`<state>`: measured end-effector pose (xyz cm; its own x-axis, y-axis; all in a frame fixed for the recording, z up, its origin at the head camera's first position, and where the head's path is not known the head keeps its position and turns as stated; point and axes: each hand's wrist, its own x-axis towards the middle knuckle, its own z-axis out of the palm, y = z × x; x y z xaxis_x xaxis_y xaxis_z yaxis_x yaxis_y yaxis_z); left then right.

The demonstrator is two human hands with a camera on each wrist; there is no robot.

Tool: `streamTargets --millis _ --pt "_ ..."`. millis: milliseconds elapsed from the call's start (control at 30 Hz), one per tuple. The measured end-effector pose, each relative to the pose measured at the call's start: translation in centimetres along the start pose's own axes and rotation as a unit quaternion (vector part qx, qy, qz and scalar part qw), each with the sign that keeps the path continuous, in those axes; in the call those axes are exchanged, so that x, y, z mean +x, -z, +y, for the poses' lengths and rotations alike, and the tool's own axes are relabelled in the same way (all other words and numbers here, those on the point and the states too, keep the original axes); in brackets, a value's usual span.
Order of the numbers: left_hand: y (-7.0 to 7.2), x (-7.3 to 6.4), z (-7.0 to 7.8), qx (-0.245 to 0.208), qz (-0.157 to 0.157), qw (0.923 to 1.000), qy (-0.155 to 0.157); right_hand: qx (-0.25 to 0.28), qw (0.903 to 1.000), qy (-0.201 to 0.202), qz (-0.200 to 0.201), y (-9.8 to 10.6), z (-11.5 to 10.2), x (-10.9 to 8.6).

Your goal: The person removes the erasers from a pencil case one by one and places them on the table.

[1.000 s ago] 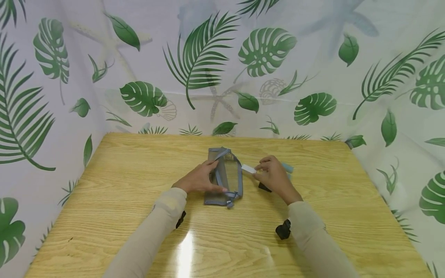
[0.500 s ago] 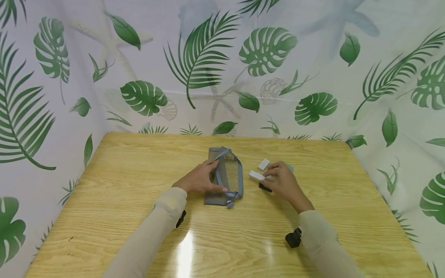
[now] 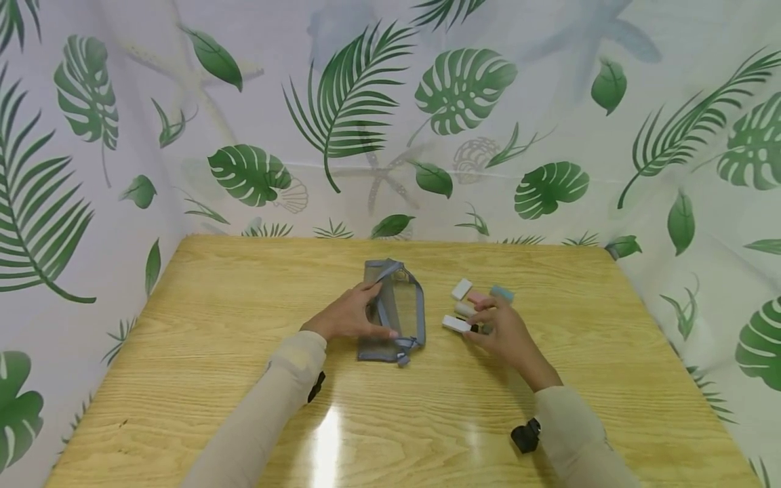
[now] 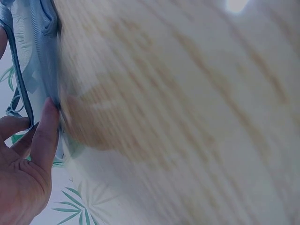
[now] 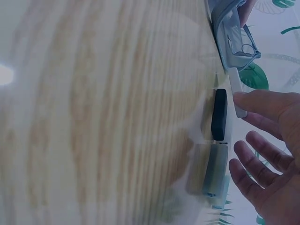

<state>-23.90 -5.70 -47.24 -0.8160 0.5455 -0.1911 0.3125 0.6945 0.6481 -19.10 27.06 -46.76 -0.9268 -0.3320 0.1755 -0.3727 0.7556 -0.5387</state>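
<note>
A grey-blue mesh zip pouch point(image 3: 407, 305) lies on the table with its mouth spread. My left hand point(image 3: 350, 314) holds it, thumb at the near end and fingers at the far side. In the left wrist view, my left fingertips touch the blue fabric point(image 4: 46, 61). Right of the pouch, my right hand point(image 3: 503, 332) pinches a white eraser point(image 3: 455, 324) between thumb and forefinger; the other fingers are spread in the right wrist view. A black eraser point(image 5: 219, 115) lies beside it, mostly hidden from above.
Around my right hand lie another white eraser point(image 3: 462, 289), a pink one point(image 3: 477, 297), a beige one point(image 3: 465, 309) and a teal one point(image 3: 502, 293). A greyish one point(image 5: 215, 168) sits beyond the black one. Leaf-printed cloth point(image 3: 366, 190) borders the wooden table point(image 3: 244, 291).
My right hand has drawn away from the pouch, rightward and nearer me, still pinching the white eraser. Several erasers behind it have come into view. The left hand and pouch stay put.
</note>
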Motion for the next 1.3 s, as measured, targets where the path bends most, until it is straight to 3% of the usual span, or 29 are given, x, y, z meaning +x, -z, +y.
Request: streamTargets --millis 400,633,1300 --pt "0.1 -0.2 0.4 -0.001 0.003 1.0000 0.000 -0.007 0.9999 -0.011 0.005 0.2 0.1 -1.3" --pt "0.2 -0.2 0.5 -0.007 0.003 1.0000 -0.002 -0.008 0.9998 0.011 0.015 0.2 0.2 -1.8" --pt "-0.1 0.0 0.1 0.003 0.004 1.0000 0.002 0.011 0.9999 0.001 -0.004 0.1 0.8 -3.0"
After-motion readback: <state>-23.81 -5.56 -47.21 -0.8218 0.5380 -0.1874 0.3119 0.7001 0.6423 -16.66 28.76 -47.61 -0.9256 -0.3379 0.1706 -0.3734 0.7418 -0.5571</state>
